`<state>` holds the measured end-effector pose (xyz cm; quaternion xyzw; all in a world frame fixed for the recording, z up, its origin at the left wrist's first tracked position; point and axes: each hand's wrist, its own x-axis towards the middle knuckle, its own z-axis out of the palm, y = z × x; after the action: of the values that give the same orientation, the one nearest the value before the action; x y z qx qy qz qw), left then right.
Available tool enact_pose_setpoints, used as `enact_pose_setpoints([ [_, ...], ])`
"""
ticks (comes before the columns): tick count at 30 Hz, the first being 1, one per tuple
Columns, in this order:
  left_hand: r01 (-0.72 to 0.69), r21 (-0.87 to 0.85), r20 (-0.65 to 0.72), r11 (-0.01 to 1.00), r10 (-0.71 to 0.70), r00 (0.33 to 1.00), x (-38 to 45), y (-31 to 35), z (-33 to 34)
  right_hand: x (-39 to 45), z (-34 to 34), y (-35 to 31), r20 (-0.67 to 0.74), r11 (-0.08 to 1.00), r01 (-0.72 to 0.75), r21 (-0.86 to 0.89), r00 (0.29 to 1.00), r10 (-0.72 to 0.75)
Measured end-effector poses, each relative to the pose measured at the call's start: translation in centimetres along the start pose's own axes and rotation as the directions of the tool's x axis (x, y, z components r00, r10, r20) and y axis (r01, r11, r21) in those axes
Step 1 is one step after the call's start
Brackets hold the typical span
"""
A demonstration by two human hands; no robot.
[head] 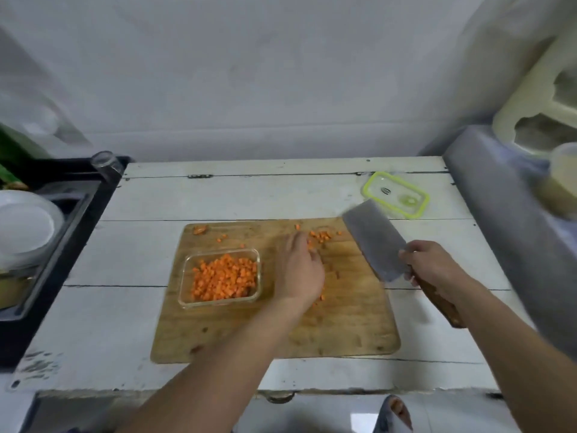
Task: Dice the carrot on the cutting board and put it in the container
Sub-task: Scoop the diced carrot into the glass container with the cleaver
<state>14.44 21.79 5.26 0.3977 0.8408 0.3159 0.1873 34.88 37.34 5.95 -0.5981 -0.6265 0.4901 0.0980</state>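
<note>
A wooden cutting board [349, 320] lies on the white table. On its left part stands a clear glass container [186, 294] filled with diced carrot [224, 278]. A small heap of carrot dice [321, 236] lies near the board's far edge, and a few loose bits are scattered further left. My left hand [299, 267] rests palm down on the board, fingertips at that heap. My right hand [434, 267] grips the wooden handle of a cleaver [374, 239], whose blade is lifted over the board's right edge.
The container's lid [394, 195], clear with a green rim, lies on the table behind the cleaver. A black sink unit with white plates [26, 226] and a glass jar [107, 164] stands at the left. A grey ledge [512, 214] borders the right.
</note>
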Motion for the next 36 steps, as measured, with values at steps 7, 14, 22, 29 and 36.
enact_pose_setpoints([
  [7,-0.04,0.226,0.109,0.973,0.016,0.994,6.5,-2.1,1.8,4.8,1.2,-2.9,0.236,0.967,0.128,-0.218,0.969,-0.075],
  [14,-0.201,0.118,-0.087,0.973,0.211,0.974,-0.6,-3.9,3.5,4.4,2.8,-4.5,0.412,0.897,0.279,-0.342,0.903,-0.124],
  [22,0.053,0.11,-0.136,0.993,-0.038,0.99,-3.1,-3.5,6.1,-0.1,4.8,-1.2,0.356,0.917,0.206,-0.34,0.931,-0.077],
  [29,0.057,0.007,-0.157,0.998,-0.055,0.986,-2.6,-1.4,7.2,-6.9,9.8,2.1,0.111,0.968,0.059,-0.245,0.993,-0.033],
  [36,-0.03,-0.122,-0.23,0.992,0.001,0.973,-2.7,-1.5,6.2,-10.3,12.5,2.0,0.05,0.997,-0.076,0.027,0.996,0.075],
])
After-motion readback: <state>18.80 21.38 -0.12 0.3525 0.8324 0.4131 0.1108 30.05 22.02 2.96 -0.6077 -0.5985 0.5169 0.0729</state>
